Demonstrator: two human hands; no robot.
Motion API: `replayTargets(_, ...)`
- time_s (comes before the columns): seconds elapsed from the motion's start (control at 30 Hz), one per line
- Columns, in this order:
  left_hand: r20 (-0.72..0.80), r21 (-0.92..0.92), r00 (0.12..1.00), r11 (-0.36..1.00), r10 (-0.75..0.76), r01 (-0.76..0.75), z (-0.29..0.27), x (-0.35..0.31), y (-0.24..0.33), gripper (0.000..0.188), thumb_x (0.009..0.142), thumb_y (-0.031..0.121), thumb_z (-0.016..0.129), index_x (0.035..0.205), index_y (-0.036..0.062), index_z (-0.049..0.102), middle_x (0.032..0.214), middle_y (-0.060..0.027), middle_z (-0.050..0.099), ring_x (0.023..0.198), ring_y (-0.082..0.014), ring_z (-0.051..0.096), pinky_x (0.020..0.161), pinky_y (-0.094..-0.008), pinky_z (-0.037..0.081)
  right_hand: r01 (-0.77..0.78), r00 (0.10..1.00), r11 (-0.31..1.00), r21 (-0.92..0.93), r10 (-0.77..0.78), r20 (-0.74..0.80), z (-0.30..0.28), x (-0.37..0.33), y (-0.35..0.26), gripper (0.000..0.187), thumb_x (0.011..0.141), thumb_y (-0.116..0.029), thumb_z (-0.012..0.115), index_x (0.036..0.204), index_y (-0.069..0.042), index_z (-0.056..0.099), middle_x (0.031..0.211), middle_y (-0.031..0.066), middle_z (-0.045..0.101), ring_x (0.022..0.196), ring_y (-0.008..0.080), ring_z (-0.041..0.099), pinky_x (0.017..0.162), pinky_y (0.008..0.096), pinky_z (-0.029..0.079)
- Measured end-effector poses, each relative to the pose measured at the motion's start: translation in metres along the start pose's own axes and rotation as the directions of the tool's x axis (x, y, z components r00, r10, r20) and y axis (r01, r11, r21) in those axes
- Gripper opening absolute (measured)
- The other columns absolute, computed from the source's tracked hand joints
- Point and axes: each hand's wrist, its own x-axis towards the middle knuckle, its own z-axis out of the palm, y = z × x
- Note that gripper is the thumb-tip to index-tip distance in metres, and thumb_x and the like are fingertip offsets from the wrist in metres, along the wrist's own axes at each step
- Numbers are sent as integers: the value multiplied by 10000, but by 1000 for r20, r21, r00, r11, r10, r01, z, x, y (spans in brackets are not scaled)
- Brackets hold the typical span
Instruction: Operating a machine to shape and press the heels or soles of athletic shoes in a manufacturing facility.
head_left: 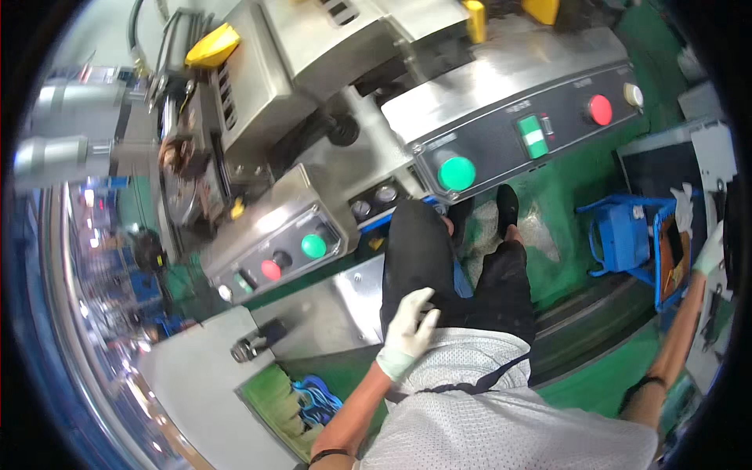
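My left hand, in a white glove, hovers over my lap beside my dark trousers. Its fingers are apart and nothing is in them. At the far right my right arm stretches out, and my gloved right hand reaches the grey-white equipment at the picture's rim. Its fingertips run into the dark edge, so whether it grips anything is hidden. Nearest to that hand is a blue stool with a brown item and a dark flat object on its top.
In front stands a metal machine with yellow parts. Its control panel carries a green button and a red button; a smaller panel sits at left. Blue straps lie in a green-lined bin at lower left. Another blue stool stands right.
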Motion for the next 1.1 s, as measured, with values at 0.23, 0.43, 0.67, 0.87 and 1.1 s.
replayTargets(0.23,-591,-51,718,906,-368,421,-83,-165,-100,357,1003,104,672,1337,-4,609,1025,-70,626,840,-136,623,748,-274,541,-884,425,226,410,19,905,-26,-275,-472,581,1079,-242,609,1531,66,412,1557,167,477,1361,303,576,990,363,567)
replayTargets(0.43,-774,-514,-15,614,-633,599,-49,-425,-238,324,1022,168,655,1286,-13,608,1069,-137,688,911,-237,688,848,-373,563,-710,348,368,600,-557,754,-102,-275,-634,519,1092,-136,549,1568,19,412,1628,130,433,1366,254,566,1004,331,539)
replayTargets(0.67,-672,-740,-709,147,-213,657,24,-630,-262,630,994,348,704,1450,-43,517,1355,-307,611,1184,-439,641,1028,-474,512,-401,224,437,805,-805,549,-108,-259,-685,531,1086,-74,529,1598,-21,400,1573,139,498,1306,200,589,1016,298,493)
replayTargets(0.87,-429,-898,-835,59,-345,436,-9,-723,-325,946,948,558,698,1613,17,301,1557,-338,401,1410,-493,454,1165,-509,416,-376,97,464,802,-841,532,-126,-240,-736,515,1091,-77,517,1590,-11,407,1535,118,523,1359,199,547,1118,345,456)
replayTargets(1.1,-441,-892,-890,167,-112,421,11,-769,-409,788,947,289,719,1560,-38,348,1428,-374,518,1291,-517,544,1093,-560,452,-228,88,598,768,-773,628,-129,-209,-738,448,1101,-145,532,1525,-4,501,1412,81,610,1243,141,617,959,277,534)
